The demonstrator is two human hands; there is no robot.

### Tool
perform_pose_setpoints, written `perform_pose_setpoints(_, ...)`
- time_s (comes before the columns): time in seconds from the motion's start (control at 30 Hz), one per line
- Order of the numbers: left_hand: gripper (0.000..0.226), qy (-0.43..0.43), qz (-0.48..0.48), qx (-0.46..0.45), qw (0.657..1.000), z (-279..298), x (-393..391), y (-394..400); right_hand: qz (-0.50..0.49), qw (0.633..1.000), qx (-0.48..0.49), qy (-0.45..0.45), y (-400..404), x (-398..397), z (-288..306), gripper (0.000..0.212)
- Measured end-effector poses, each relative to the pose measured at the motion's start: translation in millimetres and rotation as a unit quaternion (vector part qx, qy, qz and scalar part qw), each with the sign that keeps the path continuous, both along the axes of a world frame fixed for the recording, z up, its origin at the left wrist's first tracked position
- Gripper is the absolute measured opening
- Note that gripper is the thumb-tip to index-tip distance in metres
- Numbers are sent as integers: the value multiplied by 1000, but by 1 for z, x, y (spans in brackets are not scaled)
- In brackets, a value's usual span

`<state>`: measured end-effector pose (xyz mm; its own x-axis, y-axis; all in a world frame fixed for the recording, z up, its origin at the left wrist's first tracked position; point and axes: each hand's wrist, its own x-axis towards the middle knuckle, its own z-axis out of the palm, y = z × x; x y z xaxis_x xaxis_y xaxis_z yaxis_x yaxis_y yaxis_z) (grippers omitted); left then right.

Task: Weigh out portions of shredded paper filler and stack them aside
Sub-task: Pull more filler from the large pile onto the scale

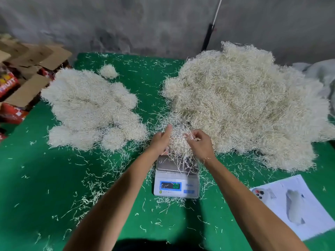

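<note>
Your green table [45, 178] filled most of the frame, littered all over with loose paper strands. The biggest thing on it was the loose heap of shredded paper [244, 105] in the upper right of the frame, spreading from the grey wall [126, 24] down to the middle right. Across from it, in the left middle of the frame, lay the weighed portions [90, 109], pale rounded clumps packed touching one another, with one small clump [108, 71] sitting apart at the top of that group.

In the upper left corner stood open cardboard boxes [27, 69] with red printing. In the lower right lay a white sheet of paper [293, 205] with a picture on it, and a phone [259, 193] rested at its left edge.

Near the centre, slightly below the middle, stood your scale [176, 178], its metal pan partly covered and its display lit green; the digits were too blurred to read. On the pan sat a tuft of paper [178, 142], touching the edge of the big heap behind it.

Your left hand [161, 140] pressed against the left side of that tuft, fingers mostly straight and the thumb under the strands. Your right hand [199, 144] sat on its right side, fingers curled and pinching strands at the top.
</note>
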<state>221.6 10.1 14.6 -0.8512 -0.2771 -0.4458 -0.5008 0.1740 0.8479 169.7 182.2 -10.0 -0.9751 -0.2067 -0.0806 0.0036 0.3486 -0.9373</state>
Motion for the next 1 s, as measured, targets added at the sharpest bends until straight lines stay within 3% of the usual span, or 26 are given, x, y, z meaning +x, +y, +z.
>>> perform_pose_setpoints(0.07, 58, 30, 68, -16, 997, -16, 8, -7, 27, 993, 116, 16, 9, 9, -14, 41)
perform_pose_setpoints(0.13, 42, 26, 105, -19, 994, -32, 18, -13, 26, 984, 176, 4, 20, 16, -25, 56)
perform_pose_setpoints(0.27, 37, 40, 118, -2, 992, -48, 37, -21, -154, 985, 74, 31, 42, 21, -32, 68)
perform_pose_setpoints(0.43, 22, 78, 135, 7, 988, -55, 54, -18, -159, 985, 49, 39, 54, 28, -43, 56)
perform_pose_setpoints(0.7, 36, 100, 155, 61, 981, -56, 62, -17, -55, 990, 122, 44, 55, 39, -69, 38)
perform_pose_setpoints(1.0, 35, 112, 156, 67, 979, -55, 44, -15, -68, 989, 125, 42, 55, 20, -70, 37)
